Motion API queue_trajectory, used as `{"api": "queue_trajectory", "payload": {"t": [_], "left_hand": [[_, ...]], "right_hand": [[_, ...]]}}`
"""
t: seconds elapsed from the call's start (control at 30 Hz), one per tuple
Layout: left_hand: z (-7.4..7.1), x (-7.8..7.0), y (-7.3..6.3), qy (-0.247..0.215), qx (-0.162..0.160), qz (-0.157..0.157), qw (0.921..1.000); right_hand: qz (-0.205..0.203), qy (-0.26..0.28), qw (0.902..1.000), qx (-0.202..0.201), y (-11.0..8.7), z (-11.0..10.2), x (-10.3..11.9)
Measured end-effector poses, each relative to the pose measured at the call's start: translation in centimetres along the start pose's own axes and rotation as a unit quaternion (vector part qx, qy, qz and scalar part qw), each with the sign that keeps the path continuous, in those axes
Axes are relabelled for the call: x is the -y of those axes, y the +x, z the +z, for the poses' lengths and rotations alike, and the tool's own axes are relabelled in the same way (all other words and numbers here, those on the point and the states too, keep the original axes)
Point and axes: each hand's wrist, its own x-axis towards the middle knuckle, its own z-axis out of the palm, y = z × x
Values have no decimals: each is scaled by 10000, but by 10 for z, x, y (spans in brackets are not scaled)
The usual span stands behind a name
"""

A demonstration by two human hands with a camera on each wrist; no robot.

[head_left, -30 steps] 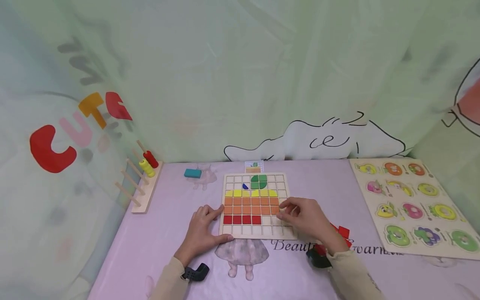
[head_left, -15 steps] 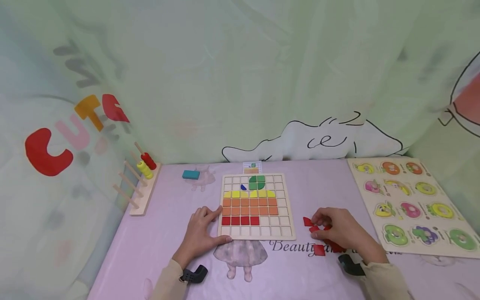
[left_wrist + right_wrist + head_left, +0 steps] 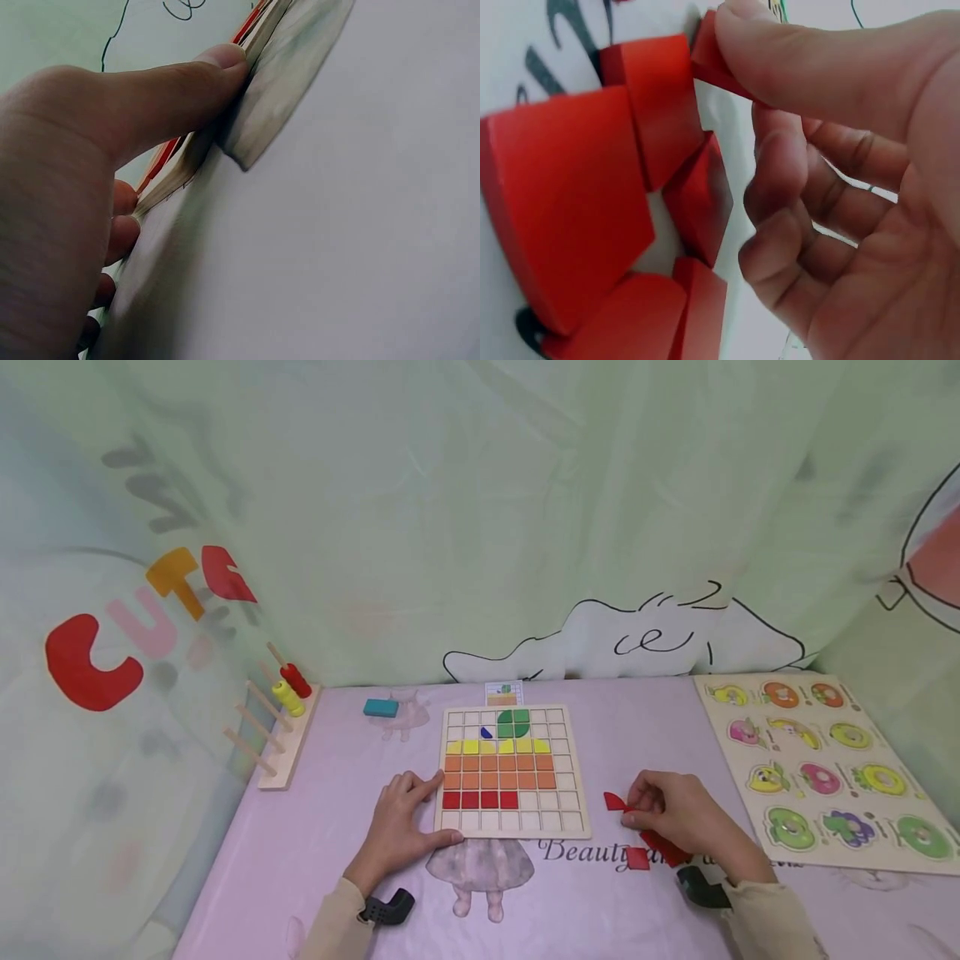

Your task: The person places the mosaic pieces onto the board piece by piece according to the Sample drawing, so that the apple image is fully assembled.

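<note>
A square wooden grid board (image 3: 528,821) lies on the table, partly filled with rows of red (image 3: 480,800), orange and yellow tiles. Green tiles and a small blue one sit near its top. At its lower left corner, my left hand (image 3: 401,818) holds the board, thumb along the near edge and fingers at the left side. Right of the board, my right hand (image 3: 675,810) pinches a red block (image 3: 711,64) between thumb and index finger. Below that hand lie several loose red blocks (image 3: 570,202), including a square one (image 3: 638,858). A rounded red block (image 3: 613,801) lies by its fingertips.
Behind the board lies a small picture card (image 3: 503,693). A teal block (image 3: 381,707) is at the back left, near a wooden peg stand (image 3: 288,747) with red and yellow beads. To the right lies a fruit puzzle board (image 3: 813,756).
My right hand has moved from the board's right edge out to the loose red blocks and now pinches one. My left hand has stayed at the board's corner.
</note>
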Motion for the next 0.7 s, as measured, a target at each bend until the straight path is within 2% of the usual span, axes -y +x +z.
{"api": "queue_trajectory", "payload": {"t": [0.23,0.4,0.57,0.7], "left_hand": [[0,-1,1,40,11,-26,10000],[-2,-3,1,40,50,-80,9999],[-2,-3,1,53,68,-111,9999],[-2,-3,1,29,88,-124,9999]], "right_hand": [[-280,305,9975,-570,3,2,-2],[-111,784,9922,-967,9,11,3],[127,1308,9879,-819,16,26,14],[21,1489,9867,-649,21,41,26]]}}
